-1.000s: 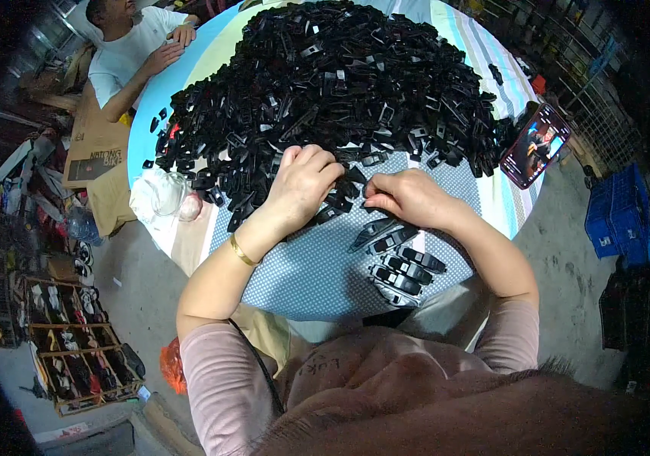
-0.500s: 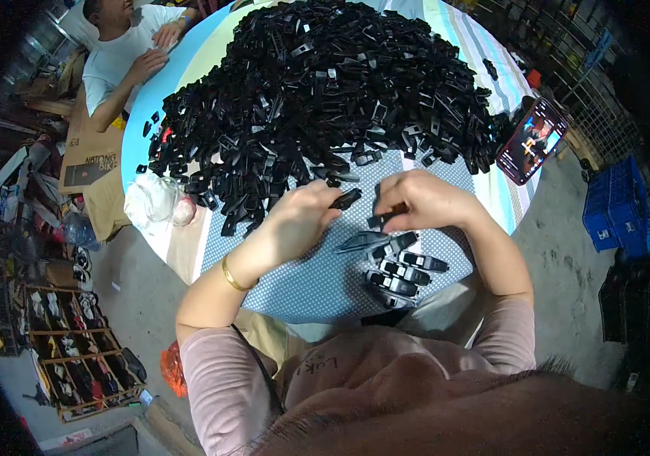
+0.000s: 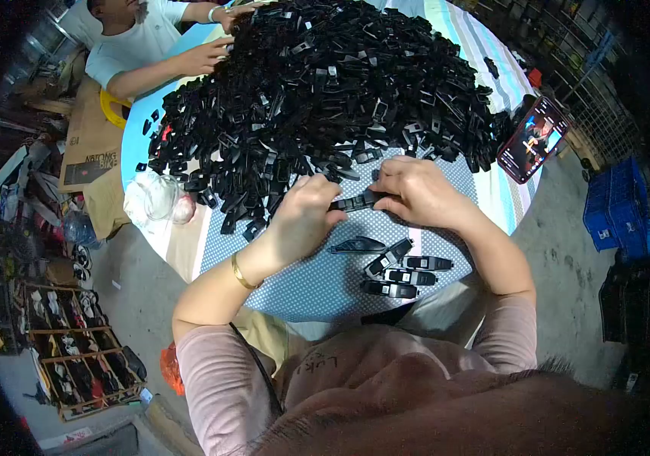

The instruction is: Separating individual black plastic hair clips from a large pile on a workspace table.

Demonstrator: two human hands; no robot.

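Note:
Between my two hands is a long black plastic part (image 3: 355, 202), which looks like a clip or bracket. My left hand (image 3: 306, 207) pinches one end of it, and my right hand (image 3: 410, 190) is closed on the other. My fingers hide both ends. Just below lies a small group of black parts with silvery faces (image 3: 401, 277), close to my body. A slimmer pointed black piece (image 3: 358, 245) rests left of that group. Beyond my hands rises a big heap of loose black plastic parts (image 3: 325, 99).
A lit phone (image 3: 532, 143) leans at the table's right. A white plastic bag (image 3: 152, 199) sits on the left edge. Across the table at far left, another person's hand (image 3: 207, 57) touches the heap. Blue crates (image 3: 615, 204) stand on the floor at right.
My hands have come together, so the black part now spans them. The loose parts below have shifted slightly. The other person's arms have reached rightward onto the heap.

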